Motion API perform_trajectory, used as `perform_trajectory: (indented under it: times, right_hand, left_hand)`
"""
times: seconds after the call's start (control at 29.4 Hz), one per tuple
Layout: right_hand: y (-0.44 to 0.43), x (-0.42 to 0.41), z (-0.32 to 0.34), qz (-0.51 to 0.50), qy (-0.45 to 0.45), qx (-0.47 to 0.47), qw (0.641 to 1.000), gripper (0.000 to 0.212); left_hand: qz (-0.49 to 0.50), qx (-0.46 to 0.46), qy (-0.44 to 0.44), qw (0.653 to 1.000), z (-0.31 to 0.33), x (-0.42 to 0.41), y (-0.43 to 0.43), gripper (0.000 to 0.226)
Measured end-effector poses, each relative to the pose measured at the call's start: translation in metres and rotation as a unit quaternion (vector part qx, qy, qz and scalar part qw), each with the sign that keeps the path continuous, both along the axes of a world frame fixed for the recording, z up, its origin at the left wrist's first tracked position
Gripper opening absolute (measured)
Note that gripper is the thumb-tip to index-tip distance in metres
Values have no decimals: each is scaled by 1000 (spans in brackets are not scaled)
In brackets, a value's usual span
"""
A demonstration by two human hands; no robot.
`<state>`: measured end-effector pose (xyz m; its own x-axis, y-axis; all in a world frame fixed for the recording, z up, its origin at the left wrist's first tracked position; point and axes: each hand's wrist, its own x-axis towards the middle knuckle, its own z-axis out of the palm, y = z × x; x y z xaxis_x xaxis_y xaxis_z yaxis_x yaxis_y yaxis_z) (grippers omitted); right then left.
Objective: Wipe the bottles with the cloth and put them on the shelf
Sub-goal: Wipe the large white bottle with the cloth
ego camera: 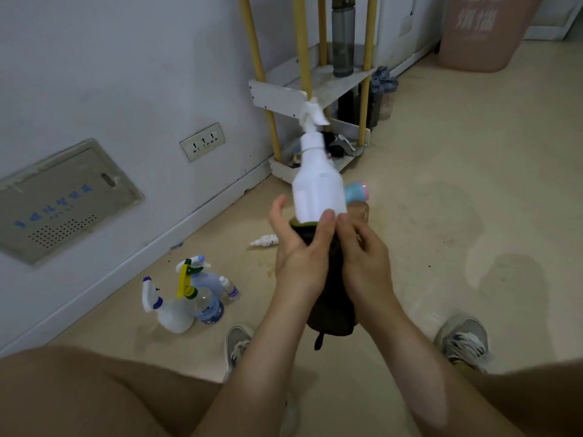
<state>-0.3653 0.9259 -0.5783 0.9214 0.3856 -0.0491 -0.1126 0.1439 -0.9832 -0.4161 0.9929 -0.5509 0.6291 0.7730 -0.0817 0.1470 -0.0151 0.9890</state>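
A white spray bottle (pixel 317 184) is held up in mid-frame, nozzle pointing away, its base wrapped in a dark cloth (pixel 331 298) that hangs down between my wrists. My left hand (pixel 296 247) grips the cloth-covered base with the thumb across the front. On the other side my right hand (pixel 362 257) holds the cloth, fingers curled round it. The shelf (pixel 277 96), white trays on yellow posts, stands against the wall ahead with a grey bottle (pixel 343 36) on its upper tray. Several spray bottles (pixel 186 298) stand on the floor at the left.
A small white bottle (pixel 266 240) lies on the floor near the wall. A blue and pink bottle (pixel 356 192) shows behind the held one. Dark bottles (pixel 383 93) stand beside the shelf. A pink bin (pixel 482 36) is at the far right. My shoes (pixel 463 342) flank the hands.
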Motion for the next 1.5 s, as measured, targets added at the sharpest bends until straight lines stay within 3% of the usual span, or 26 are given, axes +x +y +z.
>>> perform_trajectory:
  times: [0.17, 0.24, 0.31, 0.37, 0.44, 0.54, 0.75, 0.82, 0.92, 1.06, 1.12, 1.23, 1.33, 1.43, 1.5]
  right_hand:
    - [-2, -10, -12, -71, -190, -132, 970, 42]
    - [-1, -6, -11, -93, -213, -183, 955, 47]
    - [1, 1, -7, -77, -148, -202, 965, 47]
    - [3, 7, -1, -18, -16, -132, 991, 55]
    - [-1, 10, 4, 31, 99, -54, 993, 53]
    - [-8, 13, 3, 89, 157, 15, 983, 47]
    - [-3, 5, 2, 101, 70, -29, 992, 51]
    - [-4, 4, 0, 118, 17, -83, 989, 67]
    - [-3, 4, -3, 153, 9, -109, 982, 97]
    - [-4, 6, 2, 230, -26, -153, 961, 110]
    - [-8, 10, 6, 266, -34, -158, 950, 102]
    - [-13, 11, 14, 324, -9, -75, 943, 61]
    - [-12, 7, 6, 277, -35, -48, 959, 54]
    - [-9, 3, 4, 193, -45, -41, 979, 44]
    - [-9, 5, 9, 152, -36, -7, 988, 39]
  left_hand:
    - [-76, 69, 76, 992, 18, 14, 25, 48]
    - [-85, 105, 103, 985, 17, 11, 23, 49]
    - [-73, 128, 134, 980, 10, 7, 12, 52]
    - [-69, 200, 174, 962, 0, 1, -3, 58]
    - [-71, 280, 197, 937, -7, -4, -12, 61]
    - [-71, 319, 228, 917, -9, -4, -15, 60]
    - [-163, 155, 112, 968, 15, 6, 8, 64]
    - [-153, 136, 90, 975, 20, 11, 17, 48]
    - [-71, 122, 77, 987, 11, 18, 22, 32]
    - [-65, -33, 55, 996, 8, 17, 29, 34]
    - [-57, -83, 35, 994, 11, 18, 33, 34]
    - [-4, -100, -21, 995, 16, 21, 35, 41]
    - [61, -108, -59, 991, 24, 21, 39, 40]
    - [-6, -88, -65, 994, 27, 18, 37, 32]
    - [-83, -105, -70, 988, 25, 9, 33, 61]
